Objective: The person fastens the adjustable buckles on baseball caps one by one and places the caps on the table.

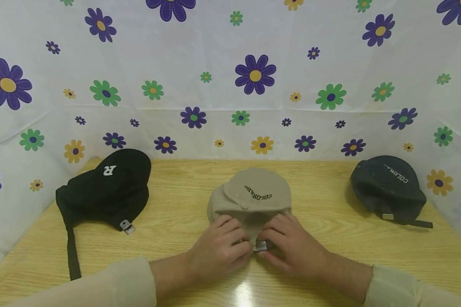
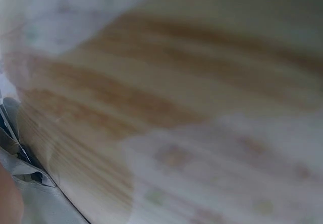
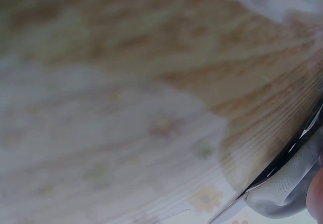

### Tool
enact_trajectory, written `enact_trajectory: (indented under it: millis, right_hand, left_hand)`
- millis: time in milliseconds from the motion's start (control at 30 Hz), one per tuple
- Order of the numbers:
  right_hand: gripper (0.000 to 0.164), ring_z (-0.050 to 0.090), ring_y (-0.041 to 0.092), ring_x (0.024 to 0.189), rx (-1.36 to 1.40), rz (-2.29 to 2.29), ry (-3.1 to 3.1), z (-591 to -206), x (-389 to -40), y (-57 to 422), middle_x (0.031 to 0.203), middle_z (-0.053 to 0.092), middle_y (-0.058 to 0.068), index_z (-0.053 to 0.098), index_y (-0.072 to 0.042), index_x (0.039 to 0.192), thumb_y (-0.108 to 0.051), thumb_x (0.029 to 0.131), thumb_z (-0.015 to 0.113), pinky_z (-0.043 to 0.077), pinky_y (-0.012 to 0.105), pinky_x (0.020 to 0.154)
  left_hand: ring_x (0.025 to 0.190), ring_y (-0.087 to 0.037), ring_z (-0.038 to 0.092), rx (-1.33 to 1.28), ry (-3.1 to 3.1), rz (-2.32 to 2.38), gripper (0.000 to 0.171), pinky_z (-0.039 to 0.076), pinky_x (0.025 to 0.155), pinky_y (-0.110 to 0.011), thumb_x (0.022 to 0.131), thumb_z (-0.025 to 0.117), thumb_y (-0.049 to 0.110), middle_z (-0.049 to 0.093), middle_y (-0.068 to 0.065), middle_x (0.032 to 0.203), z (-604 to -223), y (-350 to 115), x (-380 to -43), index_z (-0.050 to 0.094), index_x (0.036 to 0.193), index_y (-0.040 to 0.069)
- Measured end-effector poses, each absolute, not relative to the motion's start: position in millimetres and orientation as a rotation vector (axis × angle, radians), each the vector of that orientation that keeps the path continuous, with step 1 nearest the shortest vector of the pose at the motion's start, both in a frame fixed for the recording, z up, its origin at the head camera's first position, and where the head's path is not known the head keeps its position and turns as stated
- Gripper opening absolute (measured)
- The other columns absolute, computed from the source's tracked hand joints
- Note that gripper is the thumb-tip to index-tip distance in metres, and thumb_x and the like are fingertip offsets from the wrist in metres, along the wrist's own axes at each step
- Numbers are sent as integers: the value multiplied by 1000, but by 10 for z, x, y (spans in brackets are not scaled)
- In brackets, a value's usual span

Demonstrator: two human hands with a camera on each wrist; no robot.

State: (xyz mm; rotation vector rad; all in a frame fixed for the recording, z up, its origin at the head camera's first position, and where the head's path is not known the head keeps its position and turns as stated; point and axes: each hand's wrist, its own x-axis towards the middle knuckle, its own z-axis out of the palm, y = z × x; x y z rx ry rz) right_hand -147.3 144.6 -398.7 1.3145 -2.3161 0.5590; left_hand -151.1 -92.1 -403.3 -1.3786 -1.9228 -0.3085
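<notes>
Both hands (image 1: pixel 220 247) (image 1: pixel 299 249) grip the beige cap (image 1: pixel 253 202), the right pinching its buckle (image 1: pixel 261 246): apparently a fastening step, next needing steady alignment

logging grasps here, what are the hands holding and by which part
The tan cap, by its near edge: the right hand pinches at the metal buckle, and the left hand grips just beside it, exact spot hidden.
</notes>
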Motion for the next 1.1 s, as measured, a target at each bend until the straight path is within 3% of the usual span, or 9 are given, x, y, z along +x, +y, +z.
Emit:
enact_trajectory:
  millis: [267, 567, 1100]
  right_hand:
    - [19, 53, 9, 98, 1290, 534, -2305, -3979, -1457, 1463, 100, 57, -12, 65, -21, 98, -27, 85, 76, 41, 32, 86]
    - [18, 52, 8, 97, 1288, 542, -2302, -3990, -1455, 1465, 100, 58, -12, 65, -21, 98, -26, 85, 75, 40, 31, 86]
    - [15, 52, 11, 98, 1271, 458, -2280, -3970, -1451, 1438, 100, 58, -11, 64, -20, 97, -27, 86, 73, 40, 34, 89]
  left_hand:
    - [80, -13, 57, -1336, -1982, -233, 6, 41, 78, -30, 78, 65, 20, 64, 7, 81, -4037, -930, -1507, 61, 74, 18]
    - [78, -14, 56, -1331, -1957, -226, 10, 41, 77, -30, 81, 60, 19, 64, 6, 79, -4040, -928, -1507, 66, 73, 18]
    - [81, -13, 58, -1363, -1950, -260, 4, 46, 78, -26, 77, 66, 13, 65, 5, 81, -4028, -933, -1518, 68, 73, 15]
